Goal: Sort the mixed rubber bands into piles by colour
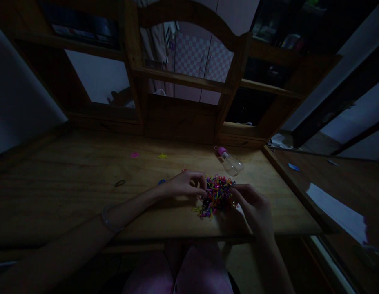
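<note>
Colourful little bands [216, 195] lie in a heap on the wooden desk [70, 192], right between the two hands. The left hand [183, 185] and the right hand [253, 204] touch the heap with bent fingers, but I cannot tell if they pinch any. Past the right hand lies a clear bottle [231, 163].

The scene is dim and underexposed, with a cool purplish cast. The brightest patches are the pale wall [97, 77] seen through the shelf unit [183, 118] and a white strip [336, 210] at the right. The desk [70, 179] catches weak light across its middle and sinks to near black at the corners. The left hand [186, 184] and right hand [253, 204] are softly lit, and the forearms fade into shadow. The pile of coloured bands [215, 196] holds the only strong colour. The bottle [230, 162] shows a faint glint. Straight edges bow toward the borders, and fine detail is soft and grainy.
</note>
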`<state>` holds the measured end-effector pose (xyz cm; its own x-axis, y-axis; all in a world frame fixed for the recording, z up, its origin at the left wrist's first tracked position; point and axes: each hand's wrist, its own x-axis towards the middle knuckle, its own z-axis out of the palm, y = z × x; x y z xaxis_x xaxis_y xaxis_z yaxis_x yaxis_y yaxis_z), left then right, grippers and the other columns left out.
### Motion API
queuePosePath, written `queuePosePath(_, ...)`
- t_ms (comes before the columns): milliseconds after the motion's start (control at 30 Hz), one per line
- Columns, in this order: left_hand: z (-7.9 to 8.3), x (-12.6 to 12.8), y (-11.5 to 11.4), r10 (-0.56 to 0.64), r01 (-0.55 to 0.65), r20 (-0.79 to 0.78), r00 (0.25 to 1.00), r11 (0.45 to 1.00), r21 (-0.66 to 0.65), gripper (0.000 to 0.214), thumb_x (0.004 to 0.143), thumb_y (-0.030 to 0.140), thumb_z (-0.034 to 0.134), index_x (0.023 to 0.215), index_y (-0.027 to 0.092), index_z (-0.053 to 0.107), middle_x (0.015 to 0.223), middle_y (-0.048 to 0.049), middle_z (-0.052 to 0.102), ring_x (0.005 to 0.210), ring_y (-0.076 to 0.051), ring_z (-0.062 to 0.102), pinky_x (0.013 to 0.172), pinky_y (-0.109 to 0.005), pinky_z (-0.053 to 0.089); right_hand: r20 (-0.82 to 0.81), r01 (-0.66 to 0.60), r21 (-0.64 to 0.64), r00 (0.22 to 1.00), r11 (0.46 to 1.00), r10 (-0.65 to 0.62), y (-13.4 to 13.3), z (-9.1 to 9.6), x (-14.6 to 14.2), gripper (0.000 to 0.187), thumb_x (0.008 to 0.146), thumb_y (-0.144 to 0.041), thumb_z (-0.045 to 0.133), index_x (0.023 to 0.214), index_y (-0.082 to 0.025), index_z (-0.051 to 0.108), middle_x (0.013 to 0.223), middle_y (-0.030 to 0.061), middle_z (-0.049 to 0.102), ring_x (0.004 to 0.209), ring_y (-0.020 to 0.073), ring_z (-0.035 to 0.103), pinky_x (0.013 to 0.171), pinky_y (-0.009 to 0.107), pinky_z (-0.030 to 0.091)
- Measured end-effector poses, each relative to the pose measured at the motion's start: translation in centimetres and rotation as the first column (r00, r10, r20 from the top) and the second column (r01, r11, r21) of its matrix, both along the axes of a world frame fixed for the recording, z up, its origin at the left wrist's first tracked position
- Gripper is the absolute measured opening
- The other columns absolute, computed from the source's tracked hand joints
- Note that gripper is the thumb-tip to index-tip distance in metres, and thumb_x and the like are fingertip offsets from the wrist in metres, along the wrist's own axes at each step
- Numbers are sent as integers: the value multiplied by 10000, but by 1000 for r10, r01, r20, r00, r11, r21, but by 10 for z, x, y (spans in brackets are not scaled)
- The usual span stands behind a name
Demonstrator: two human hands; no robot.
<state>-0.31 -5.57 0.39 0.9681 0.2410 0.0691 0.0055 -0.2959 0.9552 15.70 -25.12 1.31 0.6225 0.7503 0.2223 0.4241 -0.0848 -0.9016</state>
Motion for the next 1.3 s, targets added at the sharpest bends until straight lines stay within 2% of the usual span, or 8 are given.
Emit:
queuePosePath(267,1,2,-1,6,1,42,999,986,-169,377,703,300,782,1019,152,639,825,-25,659,682,-132,633,656,-273,511,125,1,-31,992,1000,3,8,-3,-13,205,846,-392,646,861,-192,687,823,39,701,750,188,649,683,283,510)
queuePosePath(567,5,1,-7,-31,30,0,1000,993,-113,466,752,264,737,1202,206,633,845,-20,662,734,-129,618,689,-256,496,159,-72,-41,984,997,78,11,5,-28,168,861,-361,642,842,-200,683,805,27,701,728,174,650,651,260,493)
queuePosePath(767,8,0,-11,-38,39,9,999,995,-92,251,752,229,724,992,156,706,853,-21,674,799,-133,610,724,-229,477,136,-115,-17,984,993,116,20,6,-42,139,876,-338,630,867,-209,682,839,18,702,767,172,656,677,253,493)
queuePosePath(900,9,1,-9,29,-28,45,999,999,-16,112,751,201,711,845,140,715,849,-24,678,798,-134,612,732,-222,476,167,-106,-10,980,994,106,22,6,-43,124,883,-320,621,865,-212,678,831,10,697,750,163,648,666,250,485)
queuePosePath(1067,-1,7,-3,157,-163,99,983,985,53,141,773,271,711,848,152,718,841,-30,686,776,-139,621,717,-236,479,174,-32,25,984,999,27,16,3,-33,133,869,-340,638,872,-212,676,856,13,693,769,168,646,691,265,493)
queuePosePath(1133,-6,8,4,263,-277,120,957,953,121,155,803,302,684,870,165,714,876,-36,691,768,-143,621,703,-248,483,166,10,42,986,999,-17,12,2,-27,147,865,-352,641,883,-210,675,856,15,691,762,167,647,685,266,497)
queuePosePath(1200,-9,5,17,386,-418,166,907,872,255,138,831,293,652,883,180,710,905,-37,685,785,-151,619,715,-262,483,162,51,54,985,997,-60,9,0,-21,165,862,-366,640,890,-207,674,859,18,693,770,170,653,689,269,503)
queuePosePath(1300,-9,-7,49,553,-587,241,797,618,523,103,846,207,610,879,182,704,904,-45,663,837,-171,612,769,-283,471,161,107,61,980,992,-115,5,-5,-13,197,853,-393,640,881,-202,680,865,25,701,783,180,663,708,281,510)
